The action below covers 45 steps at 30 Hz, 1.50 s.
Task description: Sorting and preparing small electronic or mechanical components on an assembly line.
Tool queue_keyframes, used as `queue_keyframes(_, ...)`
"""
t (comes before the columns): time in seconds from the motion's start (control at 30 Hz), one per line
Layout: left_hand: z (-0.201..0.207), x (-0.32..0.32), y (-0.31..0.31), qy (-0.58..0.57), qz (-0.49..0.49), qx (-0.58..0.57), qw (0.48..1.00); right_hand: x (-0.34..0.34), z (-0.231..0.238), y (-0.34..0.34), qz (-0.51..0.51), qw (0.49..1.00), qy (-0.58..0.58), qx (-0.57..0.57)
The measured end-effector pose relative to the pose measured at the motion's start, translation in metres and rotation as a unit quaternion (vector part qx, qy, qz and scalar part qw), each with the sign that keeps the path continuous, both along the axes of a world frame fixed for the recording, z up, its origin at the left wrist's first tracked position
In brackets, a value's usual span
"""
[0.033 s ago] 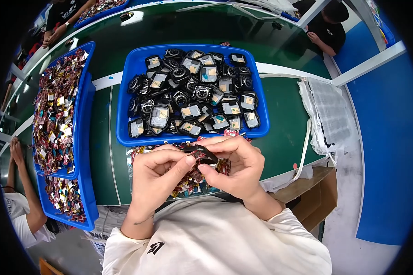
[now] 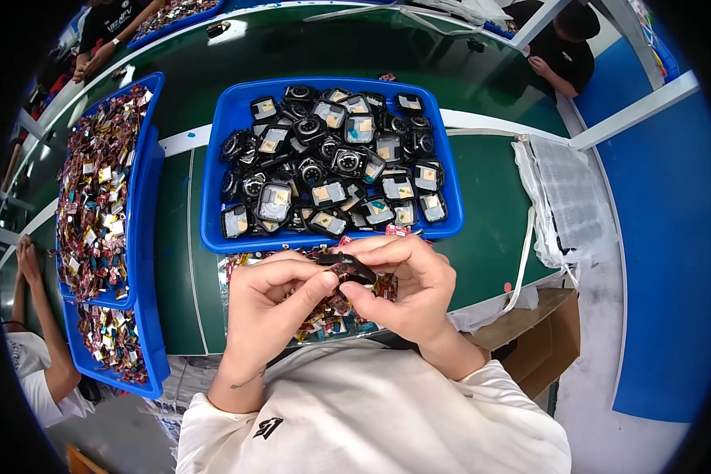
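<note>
Between my two hands is a black smartwatch case (image 2: 358,272), tilted, with a dark red circuit board (image 2: 341,272) at its left side. My left hand (image 2: 275,288) pinches the board and the case's left end between thumb and fingers. My right hand (image 2: 407,288) grips the case's right end, its index finger along the top and its thumb below. The fingers hide part of the case, so I cannot tell how far the board is out of it. Under my hands lies a pile of small red boards and colourful parts (image 2: 324,322).
Beyond my hands stands a blue bin (image 2: 213,197) heaped with black watch cases. Two blue bins (image 2: 152,158) of small circuit boards stand at the left on the green table (image 2: 490,182). Co-workers sit at left and far right. An open cardboard box (image 2: 557,336) is at my right.
</note>
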State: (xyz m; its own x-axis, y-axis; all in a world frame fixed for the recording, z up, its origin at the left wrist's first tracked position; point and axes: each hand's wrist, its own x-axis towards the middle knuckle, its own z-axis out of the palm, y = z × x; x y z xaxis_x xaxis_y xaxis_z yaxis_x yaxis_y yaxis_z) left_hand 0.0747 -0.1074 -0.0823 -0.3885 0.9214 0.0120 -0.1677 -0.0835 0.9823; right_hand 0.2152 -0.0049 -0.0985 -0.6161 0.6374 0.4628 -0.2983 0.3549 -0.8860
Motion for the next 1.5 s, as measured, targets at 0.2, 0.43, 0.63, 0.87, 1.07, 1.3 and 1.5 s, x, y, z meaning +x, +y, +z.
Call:
queue_keyframes(0.2,0.007,-0.002,-0.002,0.073,-0.012,-0.059,0.995,0.005,0.01,0.007,-0.02,0.997,-0.017,0.069)
queue_keyframes(0.43,0.009,0.007,0.005,0.141,0.028,-0.06,0.988,0.007,0.021,0.02,-0.015,0.982,-0.046,0.181)
queue_keyframes(0.63,0.015,0.001,0.008,0.198,0.004,-0.077,0.977,0.009,0.032,0.037,0.022,0.97,-0.055,0.237)
queue_keyframes(0.87,0.001,-0.024,-0.014,0.148,0.074,0.008,0.986,-0.003,0.045,0.167,-0.1,0.99,-0.057,0.081)
queue_keyframes(1.07,-0.004,-0.028,-0.033,0.117,0.114,0.002,0.987,0.035,-0.016,0.38,-0.408,0.871,-0.274,0.015)
queue_keyframes(1.3,-0.006,-0.038,-0.026,0.227,0.174,-0.01,0.958,0.05,-0.054,0.414,-0.497,0.8,-0.337,-0.01)
queue_keyframes(1.5,-0.001,-0.034,-0.007,0.414,0.142,-0.036,0.898,0.032,-0.019,0.334,-0.349,0.904,-0.235,0.077)
